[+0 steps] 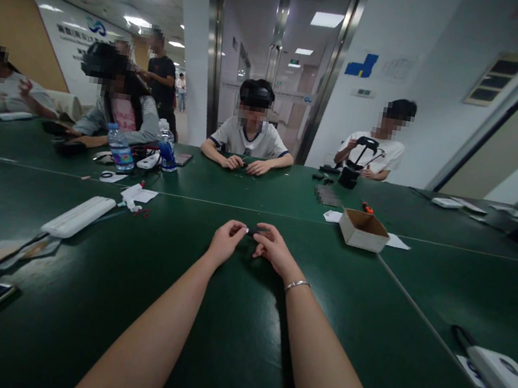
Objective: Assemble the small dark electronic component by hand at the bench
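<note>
Surface is dark green and kinda shiny, with a small dark object out in front, held from both ends; can't really tell if it's touching down or just above. Left hand has its fingers pinched together on one end, where a bright bit shows, and the right hand has thumb and fingers clamped on the other end. Shiny bracelet on the right wrist, btw. Topless cardboard box sits off to the right, long white gadget lies over to the left, and a person in a headset sits straight across.
</note>
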Demonstrator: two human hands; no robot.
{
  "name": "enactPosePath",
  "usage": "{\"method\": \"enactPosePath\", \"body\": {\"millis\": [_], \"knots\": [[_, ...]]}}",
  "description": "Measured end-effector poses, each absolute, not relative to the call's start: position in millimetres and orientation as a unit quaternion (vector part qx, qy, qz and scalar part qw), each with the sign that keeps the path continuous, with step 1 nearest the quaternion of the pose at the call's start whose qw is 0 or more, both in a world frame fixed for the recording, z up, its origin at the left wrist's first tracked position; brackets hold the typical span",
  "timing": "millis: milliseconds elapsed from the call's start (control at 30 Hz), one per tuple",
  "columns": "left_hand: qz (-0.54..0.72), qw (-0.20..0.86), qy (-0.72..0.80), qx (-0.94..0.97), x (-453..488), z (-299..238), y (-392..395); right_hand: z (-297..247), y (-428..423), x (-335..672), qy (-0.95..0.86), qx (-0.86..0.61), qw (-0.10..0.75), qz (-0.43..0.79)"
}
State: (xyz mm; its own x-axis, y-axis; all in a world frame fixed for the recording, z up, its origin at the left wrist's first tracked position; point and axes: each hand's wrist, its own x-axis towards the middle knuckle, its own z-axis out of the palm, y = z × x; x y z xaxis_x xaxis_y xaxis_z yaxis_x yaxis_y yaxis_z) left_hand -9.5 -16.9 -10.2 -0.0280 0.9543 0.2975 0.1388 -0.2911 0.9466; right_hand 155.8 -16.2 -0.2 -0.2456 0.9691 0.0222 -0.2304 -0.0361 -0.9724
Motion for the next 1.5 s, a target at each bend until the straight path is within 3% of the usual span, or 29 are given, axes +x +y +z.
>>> {"method": "enactPosePath", "body": {"millis": [1500], "knots": [[0.538,0.376,0.468,0.592,-8.1,-9.3,-16.5,2.7,-17.0,155.8,-0.494,-0.380,0.481,0.616]]}}
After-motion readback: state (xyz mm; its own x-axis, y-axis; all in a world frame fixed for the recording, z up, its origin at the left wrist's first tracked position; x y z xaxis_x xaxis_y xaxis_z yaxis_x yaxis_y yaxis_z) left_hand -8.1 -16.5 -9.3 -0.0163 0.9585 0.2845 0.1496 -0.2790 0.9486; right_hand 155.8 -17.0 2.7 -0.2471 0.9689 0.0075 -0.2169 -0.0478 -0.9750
